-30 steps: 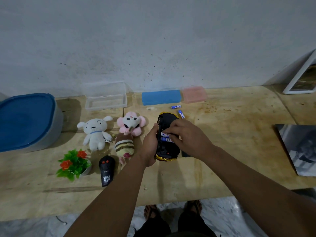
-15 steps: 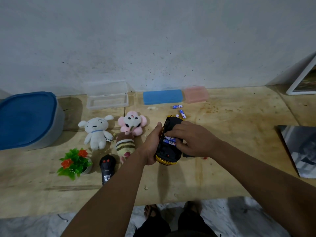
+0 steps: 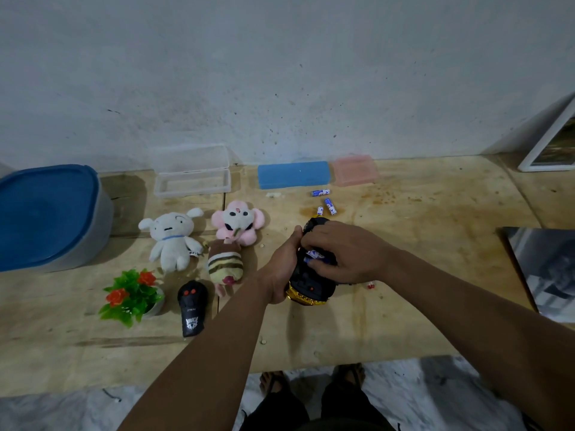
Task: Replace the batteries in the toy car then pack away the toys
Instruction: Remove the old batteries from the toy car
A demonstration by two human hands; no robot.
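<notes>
Setting: pale scuffed wall behind a plywood worktop [image 3: 420,275]; bare feet show on the floor below its near edge.
Toy car: upside down over the worktop's middle, black underside up, gold nose toward the person [image 3: 311,287].
Left hand: wraps the car's left flank from the side, fingers hidden behind the body, steadying it [image 3: 281,269].
Right hand: lies across the open battery bay, fingers curled onto the blue-and-white cells seated there [image 3: 345,253].
Batteries in the bay: partly covered by the fingers, so how fully they sit cannot be told [image 3: 317,256].
Loose batteries: three lie just beyond the car, near the blue case [image 3: 325,202].
Risk, mix-up: loose and fitted cells look alike, so spent ones could get refitted.
Risk, seating: a cell pressed askew or the wrong way round may spring out and roll toward the edge.
Risk, small parts: a tiny red bit lies beside the right wrist [image 3: 371,286]; a sweep of the forearm could knock it off.
Packing: plush toys [image 3: 172,241], remote [image 3: 191,303] and clear box [image 3: 193,185] wait at left, untouched.
</notes>
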